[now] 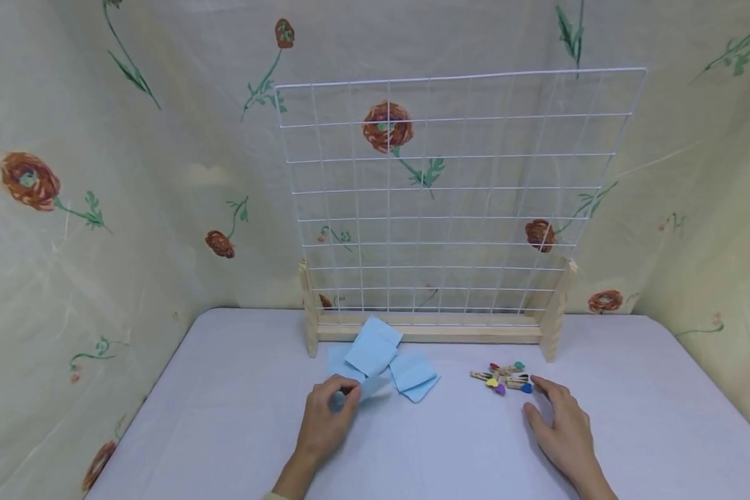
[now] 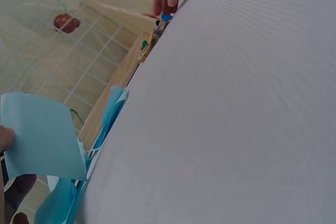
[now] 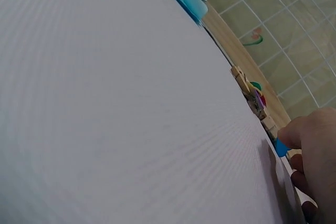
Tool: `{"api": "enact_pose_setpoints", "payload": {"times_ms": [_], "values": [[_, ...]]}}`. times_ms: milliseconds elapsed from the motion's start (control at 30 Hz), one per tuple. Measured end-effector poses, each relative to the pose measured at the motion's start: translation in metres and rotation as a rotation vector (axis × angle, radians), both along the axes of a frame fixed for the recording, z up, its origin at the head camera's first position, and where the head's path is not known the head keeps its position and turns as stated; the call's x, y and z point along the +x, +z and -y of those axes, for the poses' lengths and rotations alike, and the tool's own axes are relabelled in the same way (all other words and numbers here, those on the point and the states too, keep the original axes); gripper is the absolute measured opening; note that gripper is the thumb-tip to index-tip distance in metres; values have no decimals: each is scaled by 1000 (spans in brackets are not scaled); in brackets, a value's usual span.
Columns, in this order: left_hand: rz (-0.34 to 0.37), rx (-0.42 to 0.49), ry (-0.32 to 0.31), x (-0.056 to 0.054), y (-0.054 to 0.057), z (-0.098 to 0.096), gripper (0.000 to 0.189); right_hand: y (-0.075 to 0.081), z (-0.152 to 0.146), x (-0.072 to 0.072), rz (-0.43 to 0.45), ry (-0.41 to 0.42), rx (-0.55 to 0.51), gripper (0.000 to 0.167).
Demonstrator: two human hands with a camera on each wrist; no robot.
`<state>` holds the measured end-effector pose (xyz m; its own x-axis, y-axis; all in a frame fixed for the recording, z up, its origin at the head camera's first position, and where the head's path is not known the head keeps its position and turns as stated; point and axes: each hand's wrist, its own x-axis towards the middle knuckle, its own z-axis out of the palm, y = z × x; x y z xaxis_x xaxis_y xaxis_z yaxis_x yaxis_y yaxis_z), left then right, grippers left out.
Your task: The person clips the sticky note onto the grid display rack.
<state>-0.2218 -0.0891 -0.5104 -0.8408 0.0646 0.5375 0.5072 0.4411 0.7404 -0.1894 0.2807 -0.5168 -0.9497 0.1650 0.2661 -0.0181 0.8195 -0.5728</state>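
Observation:
My left hand (image 1: 326, 417) pinches a light blue paper square (image 2: 44, 135) between thumb and fingers, raised over the table and slightly curved. Just beyond it, several more blue paper squares (image 1: 375, 346) lie overlapping in a loose pile. To the right is a small heap of wooden mini clothespins (image 1: 505, 378) with coloured heart tops. My right hand (image 1: 562, 430) is at the heap's right edge, thumb and index finger apart, fingertips close by a clothespin with a blue heart (image 3: 282, 148). Part of the left hand falls outside the left wrist view.
A white wire grid (image 1: 450, 208) stands upright behind the papers and clothespins, in a wooden stand (image 1: 428, 335) with two side posts. White cloth covers the table (image 1: 225, 410). Flower-patterned sheeting (image 1: 162, 173) hangs at the back and both sides.

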Motion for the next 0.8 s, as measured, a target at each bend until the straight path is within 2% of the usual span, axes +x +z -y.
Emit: {"api": "enact_pose_setpoints", "payload": {"times_ms": [133,200,367,400,567,800], "values": [[0,41,-34,0,2,-3,6,-1,0,0,-23,3,16,50],[2,59,-42,3,11,-6,5,-1,0,0,-31,4,26,50],[65,95,-36,14,36,-15,7,-1,0,0,-16,3,32,51],[86,99,-37,14,37,-16,8,-1,0,0,-9,3,32,52],[115,98,-58,10,41,-20,11,-1,1,0,7,9,44,54],[86,78,-92,0,52,-23,8,0,-1,0,-5,21,60,52]]}}
